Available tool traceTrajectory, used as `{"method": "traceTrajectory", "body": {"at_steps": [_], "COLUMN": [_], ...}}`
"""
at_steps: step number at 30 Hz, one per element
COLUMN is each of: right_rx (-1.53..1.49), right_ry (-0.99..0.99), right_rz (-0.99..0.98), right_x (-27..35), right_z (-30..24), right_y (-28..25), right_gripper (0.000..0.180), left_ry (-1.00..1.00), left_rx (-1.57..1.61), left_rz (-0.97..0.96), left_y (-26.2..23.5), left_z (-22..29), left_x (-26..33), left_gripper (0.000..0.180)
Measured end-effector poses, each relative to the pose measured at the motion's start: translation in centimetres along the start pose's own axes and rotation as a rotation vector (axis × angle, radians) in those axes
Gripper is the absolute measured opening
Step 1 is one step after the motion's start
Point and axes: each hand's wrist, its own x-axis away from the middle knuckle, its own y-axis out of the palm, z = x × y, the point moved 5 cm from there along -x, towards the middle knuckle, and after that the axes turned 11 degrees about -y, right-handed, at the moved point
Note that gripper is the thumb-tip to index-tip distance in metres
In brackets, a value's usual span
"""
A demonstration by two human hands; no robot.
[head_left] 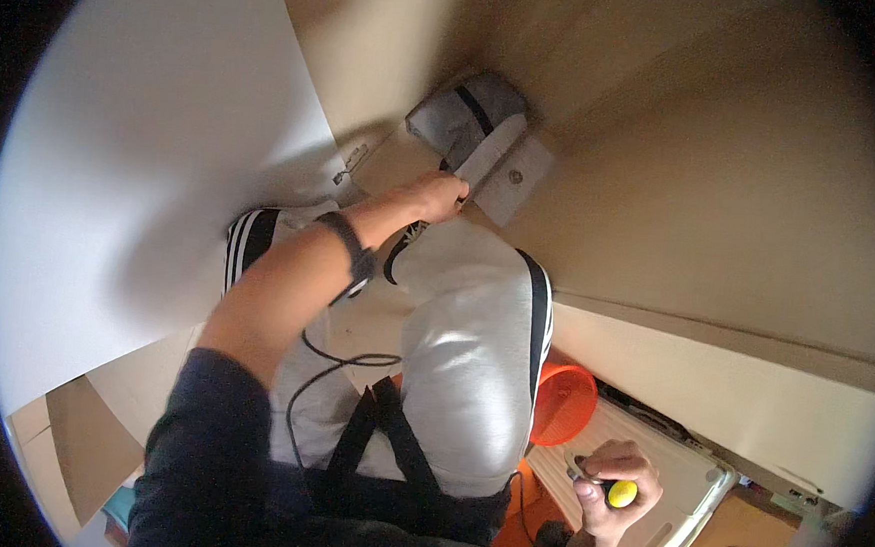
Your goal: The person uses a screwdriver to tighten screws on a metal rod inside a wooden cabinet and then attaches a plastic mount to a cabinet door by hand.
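Note:
My left hand (442, 196) reaches down past my knees into the corner, its fingers closed around the near end of a long, pale, narrow piece (493, 149); its kind is unclear. Beyond it lies a grey fabric item (457, 114) with a black band, perhaps a pouch. A pale square piece (516, 178) with a small round metal spot lies beside the narrow piece. Off to the lower right, my right hand (617, 485) is closed around a tool with a black grip and a round yellow end (622, 493). A ring-like part shows by its thumb; the rest is hidden.
A white panel (164, 157) rises at my left, and a beige wall (733, 191) stands at my right. An orange bin (564, 406) lies beside my leg, near a white lidded box (685, 479). A black cord (326, 369) loops over my lap. Small metal hardware (349, 165) sits by the white panel.

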Motion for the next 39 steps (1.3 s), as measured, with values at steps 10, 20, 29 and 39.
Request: {"method": "traceTrajectory", "body": {"at_steps": [10, 20, 29, 39], "right_rx": [-0.039, -0.431, -0.597, -0.394], "right_ry": [-0.119, 0.161, 0.257, 0.157], "right_rz": [-0.276, -0.402, -0.295, -0.215], "right_x": [-3.6, -3.9, -3.6, -3.7], "right_z": [-3.1, -5.2, -6.2, -6.6], "right_y": [6.9, 11.9, 12.3, 12.4], "right_gripper": [0.020, 0.020, 0.013, 0.010], "left_ry": [0.603, 0.469, 0.464, 0.594], "left_rx": [0.325, 0.545, 0.694, 0.545], "left_rz": [0.088, 0.229, 0.232, 0.470], "left_y": [-14.1, -13.8, -14.2, -14.1], "left_z": [12.3, 9.2, 8.4, 8.9], "left_x": [33.6, 38.8, 39.1, 38.8], "left_gripper": [0.024, 0.021, 0.018, 0.019]}}
